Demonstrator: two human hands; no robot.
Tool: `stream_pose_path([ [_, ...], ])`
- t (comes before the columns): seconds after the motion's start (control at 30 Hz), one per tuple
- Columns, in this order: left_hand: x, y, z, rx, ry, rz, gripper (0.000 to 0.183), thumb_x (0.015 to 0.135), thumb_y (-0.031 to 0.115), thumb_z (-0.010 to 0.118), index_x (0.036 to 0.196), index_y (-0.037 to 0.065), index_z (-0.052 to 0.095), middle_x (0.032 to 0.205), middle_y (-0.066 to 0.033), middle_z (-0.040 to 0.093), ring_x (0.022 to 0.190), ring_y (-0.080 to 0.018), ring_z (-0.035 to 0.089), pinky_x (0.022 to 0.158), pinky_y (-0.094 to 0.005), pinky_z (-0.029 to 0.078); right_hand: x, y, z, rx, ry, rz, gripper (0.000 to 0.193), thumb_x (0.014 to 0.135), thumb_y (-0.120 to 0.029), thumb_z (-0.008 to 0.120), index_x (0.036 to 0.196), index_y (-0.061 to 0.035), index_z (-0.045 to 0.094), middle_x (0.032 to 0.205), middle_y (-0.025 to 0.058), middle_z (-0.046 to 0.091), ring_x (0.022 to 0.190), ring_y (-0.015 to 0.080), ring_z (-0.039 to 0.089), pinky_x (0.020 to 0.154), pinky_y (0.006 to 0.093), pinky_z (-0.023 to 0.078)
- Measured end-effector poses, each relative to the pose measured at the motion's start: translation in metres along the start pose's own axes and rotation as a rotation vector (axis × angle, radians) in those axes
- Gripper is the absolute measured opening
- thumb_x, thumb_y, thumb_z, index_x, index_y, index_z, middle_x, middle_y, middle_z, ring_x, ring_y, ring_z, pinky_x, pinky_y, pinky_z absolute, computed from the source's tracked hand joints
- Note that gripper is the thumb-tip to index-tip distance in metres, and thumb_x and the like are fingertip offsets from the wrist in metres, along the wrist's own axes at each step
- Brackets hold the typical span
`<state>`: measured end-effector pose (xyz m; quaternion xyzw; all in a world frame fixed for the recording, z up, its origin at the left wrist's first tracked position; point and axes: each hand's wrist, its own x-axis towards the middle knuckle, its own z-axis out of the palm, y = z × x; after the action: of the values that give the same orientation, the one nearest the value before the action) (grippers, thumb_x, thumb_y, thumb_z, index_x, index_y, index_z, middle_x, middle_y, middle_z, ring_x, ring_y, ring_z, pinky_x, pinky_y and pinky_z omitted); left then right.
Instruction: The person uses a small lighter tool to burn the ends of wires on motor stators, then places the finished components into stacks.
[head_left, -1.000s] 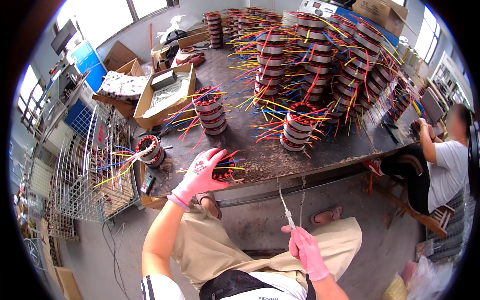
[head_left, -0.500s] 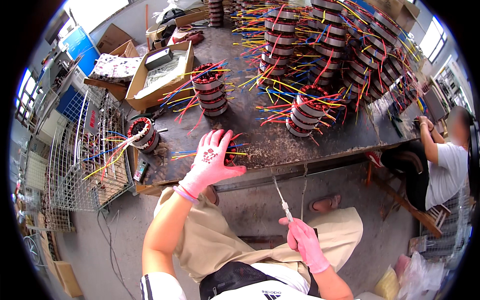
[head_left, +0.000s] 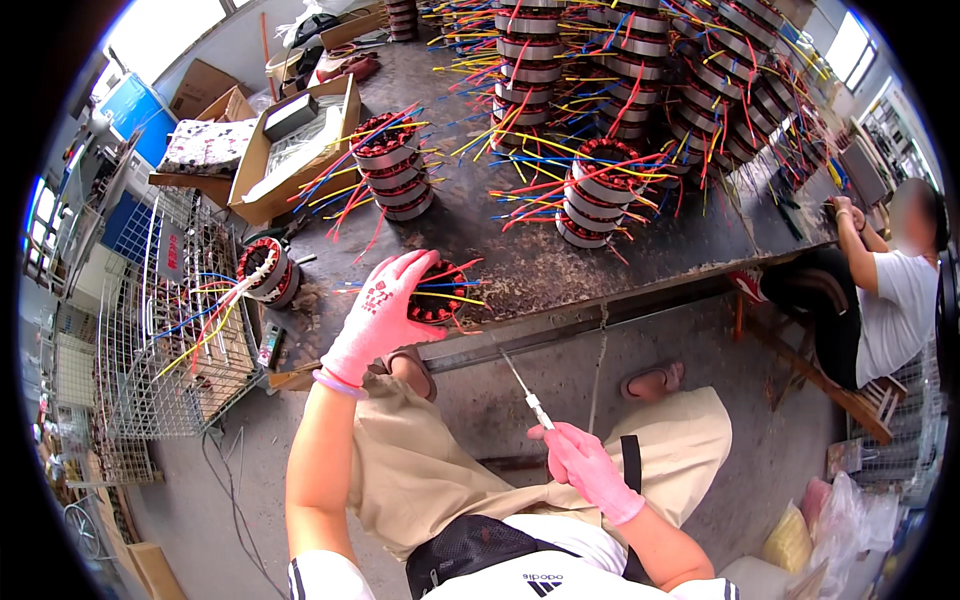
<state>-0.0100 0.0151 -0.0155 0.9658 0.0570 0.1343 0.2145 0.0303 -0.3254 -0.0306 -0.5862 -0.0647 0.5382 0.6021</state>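
By the table's front edge lies a ring-shaped motor stator [head_left: 437,306] with red windings and red, yellow and blue leads. My left hand [head_left: 376,308], in a pink glove, curves around its left side, fingers at the far rim and thumb at the near one. Part of the stator is hidden behind the glove. In my right hand [head_left: 592,472], also gloved in pink, is a thin rod-like tool with a white handle [head_left: 538,409]. The fingers are closed on it over my lap, and its slim end points up toward the stator, apart from it.
Short stacks of stators [head_left: 392,170] [head_left: 598,195] stand on the dark table [head_left: 470,190], with tall stacks [head_left: 528,75] behind. A single stator [head_left: 268,270] with white-sleeved leads sits at the left corner. Also there are a cardboard box [head_left: 255,190], a wire cage [head_left: 150,330] and a seated person [head_left: 895,300].
The whole view has shifted slightly. My left hand has slid left, uncovering more of the stator. The tool in my right hand has swung left, its tip nearer the stator.
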Motion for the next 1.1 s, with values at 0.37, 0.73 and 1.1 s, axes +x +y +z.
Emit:
stream_pose_path([
  [0.37,0.002,0.006,-0.006,-0.01,-0.022,-0.052,0.096,0.051,0.023,0.09,0.136,0.007,0.05,0.133,-0.0161,0.054,0.126,-0.0401,0.047,0.111,-0.0466,0.037,0.007,-0.002,0.006,-0.004,-0.018,0.028,0.031,0.104,-0.026,0.048,0.119,-0.0014,0.062,0.059,-0.0067,0.04,0.052,0.0038,0.033,0.048,0.0218,0.025],
  [0.73,0.003,0.001,-0.003,0.028,-0.01,-0.03,0.095,0.05,0.02,0.09,0.137,0.011,0.053,0.139,-0.0147,0.052,0.134,-0.0404,0.04,0.116,-0.0497,0.03,0.007,0.0,0.004,-0.011,-0.059,-0.006,0.034,0.104,-0.029,0.048,0.122,-0.0019,0.061,0.063,-0.0051,0.043,0.054,0.0039,0.037,0.047,0.0214,0.027],
  [1.1,0.005,-0.002,-0.004,-0.021,-0.013,-0.031,0.091,0.052,0.021,0.09,0.135,0.009,0.053,0.135,-0.0127,0.055,0.133,-0.0346,0.044,0.119,-0.0488,0.025,0.007,-0.002,0.007,0.033,-0.071,0.013,0.033,0.104,-0.026,0.049,0.122,-0.0015,0.06,0.063,-0.0061,0.041,0.055,0.004,0.038,0.05,0.0211,0.028],
])
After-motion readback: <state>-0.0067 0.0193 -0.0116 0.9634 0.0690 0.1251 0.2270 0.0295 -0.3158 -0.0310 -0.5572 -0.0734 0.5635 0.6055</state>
